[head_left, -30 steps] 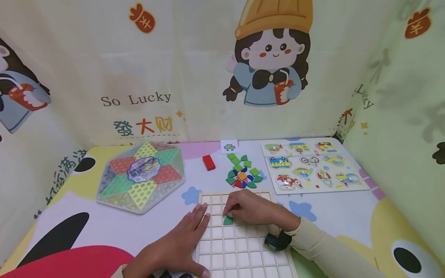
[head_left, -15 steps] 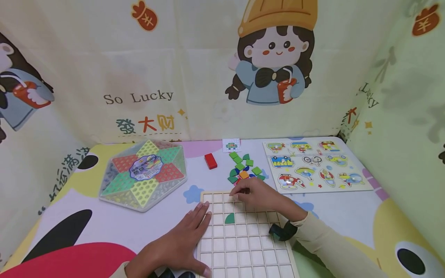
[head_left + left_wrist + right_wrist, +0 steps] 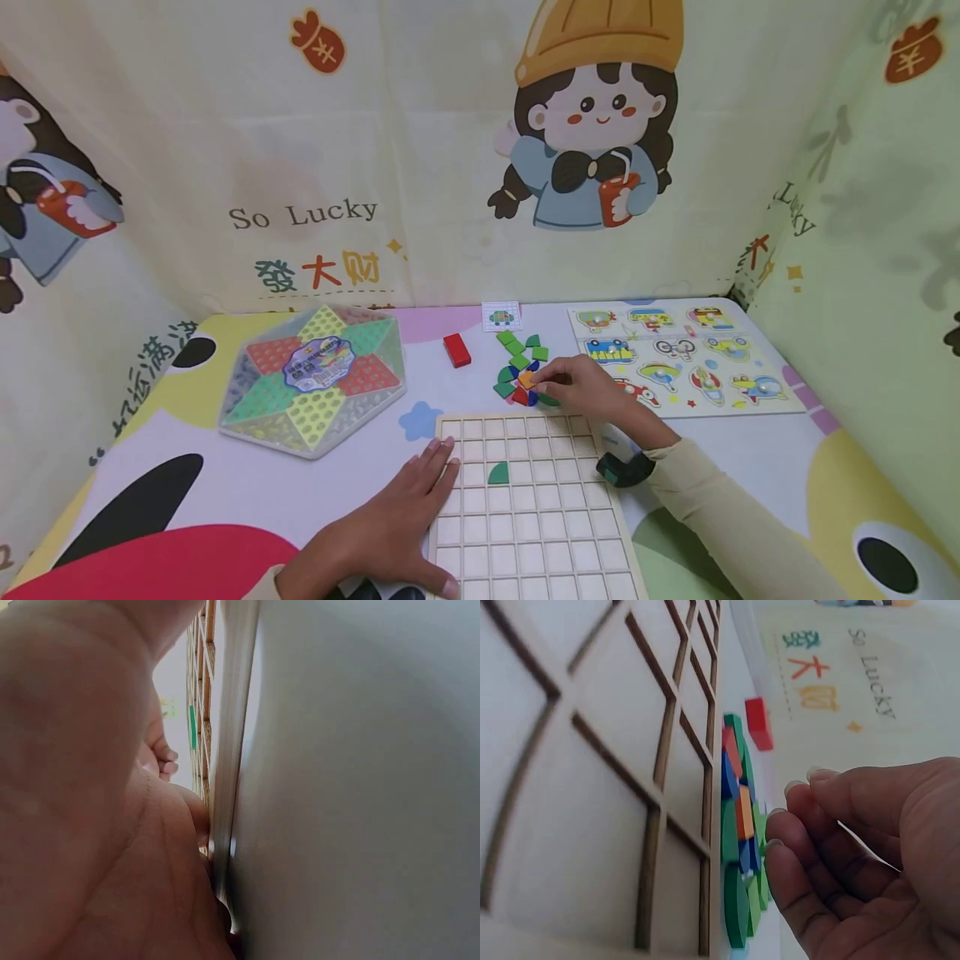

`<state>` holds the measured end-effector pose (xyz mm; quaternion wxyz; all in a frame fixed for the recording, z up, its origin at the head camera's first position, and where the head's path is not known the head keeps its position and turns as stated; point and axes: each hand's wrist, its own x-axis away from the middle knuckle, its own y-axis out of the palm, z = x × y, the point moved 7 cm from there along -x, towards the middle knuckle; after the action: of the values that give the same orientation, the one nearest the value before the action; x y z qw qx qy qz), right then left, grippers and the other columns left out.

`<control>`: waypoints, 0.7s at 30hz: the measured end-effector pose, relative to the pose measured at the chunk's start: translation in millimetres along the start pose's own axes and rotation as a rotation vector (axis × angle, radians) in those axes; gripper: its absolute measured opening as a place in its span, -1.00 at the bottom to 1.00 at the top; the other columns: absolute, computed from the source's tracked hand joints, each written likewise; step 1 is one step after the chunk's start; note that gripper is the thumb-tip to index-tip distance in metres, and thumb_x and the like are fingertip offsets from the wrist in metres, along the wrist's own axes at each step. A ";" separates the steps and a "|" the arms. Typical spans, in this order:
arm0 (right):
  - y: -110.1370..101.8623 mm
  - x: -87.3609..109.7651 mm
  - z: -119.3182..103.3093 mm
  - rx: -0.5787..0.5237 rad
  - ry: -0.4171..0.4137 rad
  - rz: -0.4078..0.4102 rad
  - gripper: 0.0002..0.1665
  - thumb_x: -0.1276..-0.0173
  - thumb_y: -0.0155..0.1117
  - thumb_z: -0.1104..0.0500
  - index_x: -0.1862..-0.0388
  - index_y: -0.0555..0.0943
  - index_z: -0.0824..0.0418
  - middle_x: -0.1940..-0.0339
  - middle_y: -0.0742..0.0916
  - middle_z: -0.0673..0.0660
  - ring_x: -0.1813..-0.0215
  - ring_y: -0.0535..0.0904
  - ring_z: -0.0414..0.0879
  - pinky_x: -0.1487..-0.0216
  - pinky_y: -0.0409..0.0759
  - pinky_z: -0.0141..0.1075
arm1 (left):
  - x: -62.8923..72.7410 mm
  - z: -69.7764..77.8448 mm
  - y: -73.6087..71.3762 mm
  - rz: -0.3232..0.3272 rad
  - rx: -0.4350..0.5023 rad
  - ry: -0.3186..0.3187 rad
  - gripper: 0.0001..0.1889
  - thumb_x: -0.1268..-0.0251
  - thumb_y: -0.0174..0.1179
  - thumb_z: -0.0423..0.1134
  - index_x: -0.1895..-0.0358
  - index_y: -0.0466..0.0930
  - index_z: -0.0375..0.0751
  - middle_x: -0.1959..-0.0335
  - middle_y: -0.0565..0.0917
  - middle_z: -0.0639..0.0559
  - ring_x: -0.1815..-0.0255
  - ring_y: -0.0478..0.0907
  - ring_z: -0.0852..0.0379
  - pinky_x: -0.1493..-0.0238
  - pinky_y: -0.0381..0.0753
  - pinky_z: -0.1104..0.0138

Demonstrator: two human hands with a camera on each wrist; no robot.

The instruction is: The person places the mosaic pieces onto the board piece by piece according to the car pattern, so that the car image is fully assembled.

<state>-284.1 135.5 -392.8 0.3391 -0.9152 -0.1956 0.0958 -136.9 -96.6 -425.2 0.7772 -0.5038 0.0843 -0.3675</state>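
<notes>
My left hand lies flat with straight fingers along the left edge of a wooden grid board; in the left wrist view the palm is beside the board's rim. One green quarter-circle piece sits in a cell of the grid. Beyond the board's far edge, my right hand hovers at a cluster of coloured pieces. Its fingertips overlap an orange square in the head view. Seen from the right wrist, the fingers are loosely bent, nothing between them, a little apart from the pieces.
A red block and a small pattern card lie behind the grid board. To the right is a picture puzzle board with vehicle shapes. On the left rests a hexagonal clear box. A printed curtain hangs behind the table.
My right hand has left the green quarter-circle in its cell and moved away, up and to the right, to the coloured pieces. My left hand stays on the board's edge.
</notes>
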 end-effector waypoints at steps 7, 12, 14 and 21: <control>-21.0 -3.7 18.0 0.047 0.068 0.079 -0.80 -0.38 0.25 0.30 0.07 0.73 0.25 0.12 0.74 0.09 0.15 0.58 -0.05 0.08 0.56 -0.21 | 0.0 0.0 -1.4 -0.017 0.001 -0.017 0.33 0.21 0.18 0.60 -0.57 -0.10 -0.18 -0.60 -0.31 0.01 -0.56 -0.40 -0.03 -0.45 -0.17 -0.08; -30.3 -7.2 31.5 0.045 0.127 0.121 -0.78 -0.38 0.24 0.31 0.05 0.72 0.25 0.10 0.73 0.11 0.11 0.60 -0.02 0.04 0.57 -0.17 | -1.0 -0.4 -0.6 -0.021 0.006 -0.014 0.33 0.20 0.18 0.59 -0.57 -0.11 -0.17 -0.60 -0.31 0.02 -0.56 -0.40 -0.03 -0.46 -0.20 -0.07; -31.0 -8.8 35.3 0.049 0.130 0.128 -0.78 -0.38 0.24 0.32 0.05 0.72 0.26 0.08 0.73 0.14 0.09 0.61 0.00 0.02 0.57 -0.14 | -1.0 -0.6 0.2 -0.019 0.010 -0.015 0.33 0.21 0.19 0.59 -0.57 -0.10 -0.17 -0.60 -0.31 0.02 -0.56 -0.39 -0.03 -0.46 -0.20 -0.08; -30.2 -15.3 40.1 0.059 0.129 0.141 -0.76 -0.38 0.25 0.32 0.00 0.69 0.30 0.04 0.72 0.17 0.05 0.62 0.02 -0.03 0.58 -0.11 | -1.6 -0.3 1.2 -0.017 0.016 -0.019 0.33 0.23 0.21 0.58 -0.57 -0.09 -0.16 -0.60 -0.29 0.02 -0.56 -0.38 -0.04 -0.45 -0.21 -0.08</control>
<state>-319.2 173.4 -402.3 0.3700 -0.9206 -0.1055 0.0663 -137.6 -95.4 -426.7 0.7789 -0.5016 0.0697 -0.3700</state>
